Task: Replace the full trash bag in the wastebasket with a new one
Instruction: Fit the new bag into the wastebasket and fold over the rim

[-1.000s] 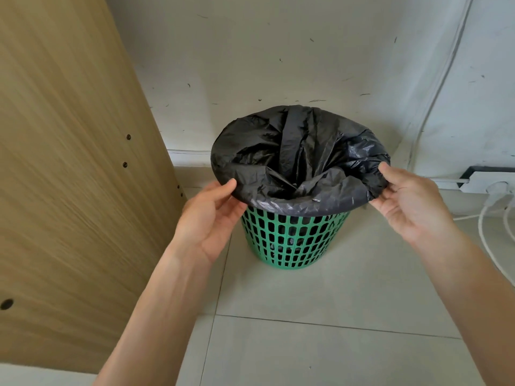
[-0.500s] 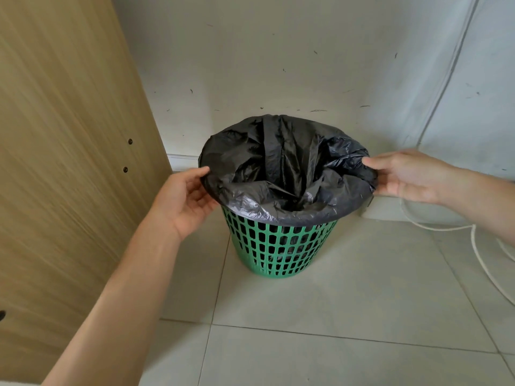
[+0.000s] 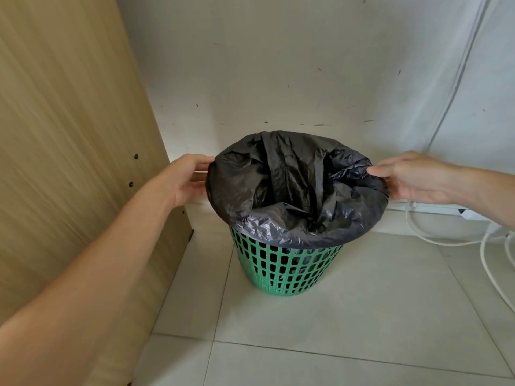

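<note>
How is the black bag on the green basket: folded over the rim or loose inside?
Folded over the rim: the black bag wraps the top edge of the green basket; left hand and right hand grip it.

A scuffed white wall [image 3: 278,65] is met by a pale tiled floor [image 3: 348,330]. A wooden panel [image 3: 61,135] is set at the left; white cables [image 3: 446,242] are laid at the right.

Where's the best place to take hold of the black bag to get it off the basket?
Take the black trash bag by its folded-over cuff, from outside at opposite sides, where the left hand and right hand pinch it. The cuff hangs loose over the rim of the green wastebasket, so fingers should slip under and peel it upward.
</note>
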